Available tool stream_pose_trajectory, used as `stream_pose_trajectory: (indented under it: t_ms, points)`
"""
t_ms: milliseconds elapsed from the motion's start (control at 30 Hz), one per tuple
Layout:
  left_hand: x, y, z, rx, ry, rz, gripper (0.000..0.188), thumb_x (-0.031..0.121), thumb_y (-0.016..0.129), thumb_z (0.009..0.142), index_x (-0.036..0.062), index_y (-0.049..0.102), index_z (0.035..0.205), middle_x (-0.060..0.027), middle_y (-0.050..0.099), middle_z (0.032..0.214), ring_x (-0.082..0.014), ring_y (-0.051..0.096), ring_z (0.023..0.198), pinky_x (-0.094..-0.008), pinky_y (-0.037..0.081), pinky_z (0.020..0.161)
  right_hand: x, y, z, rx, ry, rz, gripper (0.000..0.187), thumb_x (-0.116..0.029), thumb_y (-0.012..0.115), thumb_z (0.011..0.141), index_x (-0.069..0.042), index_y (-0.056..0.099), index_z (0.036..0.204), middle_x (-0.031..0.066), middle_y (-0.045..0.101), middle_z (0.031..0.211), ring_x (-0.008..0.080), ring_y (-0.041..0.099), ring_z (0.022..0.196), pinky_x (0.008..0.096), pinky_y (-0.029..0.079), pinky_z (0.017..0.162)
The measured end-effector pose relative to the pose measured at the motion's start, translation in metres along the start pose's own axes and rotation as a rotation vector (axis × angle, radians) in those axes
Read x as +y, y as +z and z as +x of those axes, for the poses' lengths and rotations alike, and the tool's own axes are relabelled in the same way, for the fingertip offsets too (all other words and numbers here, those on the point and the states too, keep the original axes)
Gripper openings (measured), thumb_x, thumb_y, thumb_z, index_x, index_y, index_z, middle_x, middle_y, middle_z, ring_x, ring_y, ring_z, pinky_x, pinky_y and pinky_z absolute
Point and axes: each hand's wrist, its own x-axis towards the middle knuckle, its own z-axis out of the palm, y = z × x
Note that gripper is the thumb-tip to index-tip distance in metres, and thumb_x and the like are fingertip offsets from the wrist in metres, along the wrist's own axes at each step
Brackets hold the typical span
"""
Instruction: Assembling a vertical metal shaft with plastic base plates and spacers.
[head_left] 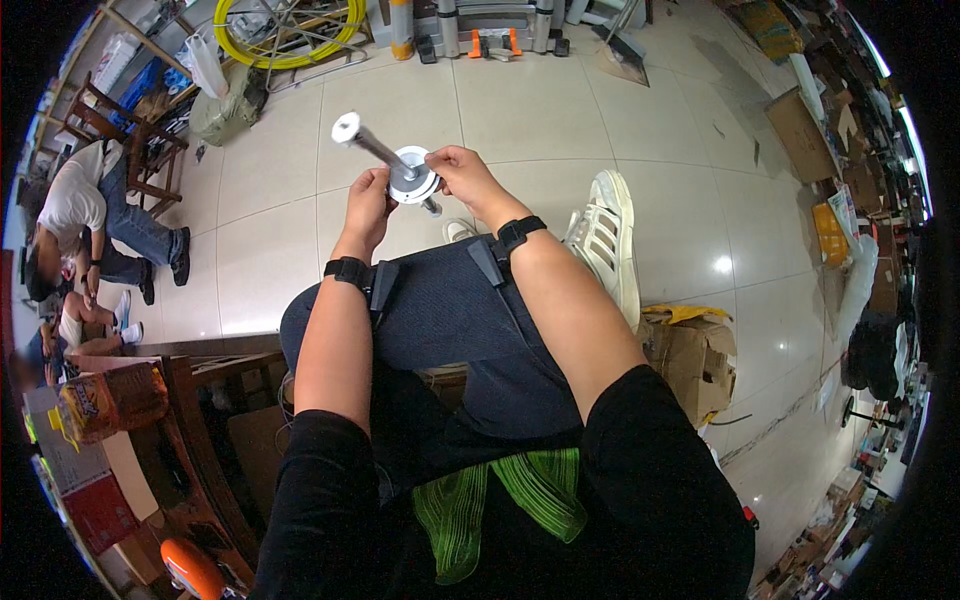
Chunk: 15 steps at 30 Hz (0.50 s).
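Both my hands hold a metal tube with a round white disc (409, 190) around it, above my knees. The tube slants up and left to a white cap at its end, and a short metal end shows below the disc. My left hand (370, 207) pinches the disc's left rim between thumb and fingers. On the opposite rim, my right hand (466, 180) grips with its fingers closed. The tube's exact kind cannot be made out.
Tiled floor lies ahead. A yellow cable coil (290, 35) and metal tubes with orange parts (495, 42) stand far off. A cardboard box (690, 365) is at my right, a wooden table (185, 440) at my left. Two people (75, 205) sit at far left.
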Motion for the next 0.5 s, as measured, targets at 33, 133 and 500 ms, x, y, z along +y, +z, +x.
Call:
stream_pose_trajectory:
  t_ms: [33,133,500]
  points:
    - [0.002,0.004,0.001,0.004,0.001,-0.022,0.017,0.024,0.049,0.086,0.0072,0.051,0.083,0.0026,0.049,0.066,-0.0057,0.046,0.057,-0.0196,0.039,0.053,0.001,-0.003,0.003,0.015,0.008,0.008,0.023,-0.02,0.055,0.081,0.001,0.053,0.091,0.0051,0.056,0.074,0.01,0.05,0.059,0.0212,0.04,0.052]
    - [0.012,0.008,0.001,0.002,0.021,-0.047,0.018,0.024,0.048,0.087,0.007,0.051,0.083,0.002,0.05,0.067,-0.006,0.046,0.058,-0.0198,0.039,0.053,0.005,-0.005,0.011,0.028,0.002,0.001,0.02,-0.016,0.054,0.08,0.001,0.054,0.09,0.0053,0.056,0.075,0.0102,0.05,0.06,0.0214,0.041,0.053]
    - [-0.016,0.007,0.008,-0.081,0.069,0.025,0.013,0.019,0.047,0.085,0.0089,0.053,0.089,0.0003,0.053,0.079,-0.0085,0.049,0.068,-0.0231,0.043,0.057,-0.002,-0.008,-0.013,0.056,0.03,-0.087,0.014,-0.012,0.052,0.082,-0.004,0.051,0.094,-0.0015,0.052,0.07,0.0039,0.043,0.054,0.0159,0.032,0.046]
